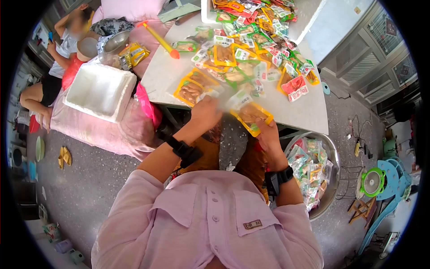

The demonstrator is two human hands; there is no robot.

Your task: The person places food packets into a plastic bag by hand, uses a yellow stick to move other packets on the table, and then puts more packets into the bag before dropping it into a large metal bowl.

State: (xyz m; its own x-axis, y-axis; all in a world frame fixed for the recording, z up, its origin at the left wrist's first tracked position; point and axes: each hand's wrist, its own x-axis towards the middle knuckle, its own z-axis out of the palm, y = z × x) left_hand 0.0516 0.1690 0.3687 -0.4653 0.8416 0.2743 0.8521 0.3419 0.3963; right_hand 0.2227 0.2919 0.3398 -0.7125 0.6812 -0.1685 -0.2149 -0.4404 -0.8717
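Note:
My right hand (268, 136) grips the lower edge of a yellow-bordered food packet (251, 114), with brownish food visible through its clear front. The packet is held just off the table's near edge. My left hand (207, 113) is closed, its fingertips slightly blurred, at the near corner of another yellow-bordered food packet (191, 88) with brownish pieces inside. Its fingers partly hide that corner. Beyond both hands lies a loose pile of food packets (244, 67) in yellow, green and red on the pale table (309, 110).
A white foam box (309, 27) tipped with packets stands at the back. A metal basin (332, 179) of clear packets sits low on my right. Leftward are an empty-looking foam box (118, 101), a yellow stick with orange ends (159, 38) and a seated person (60, 56).

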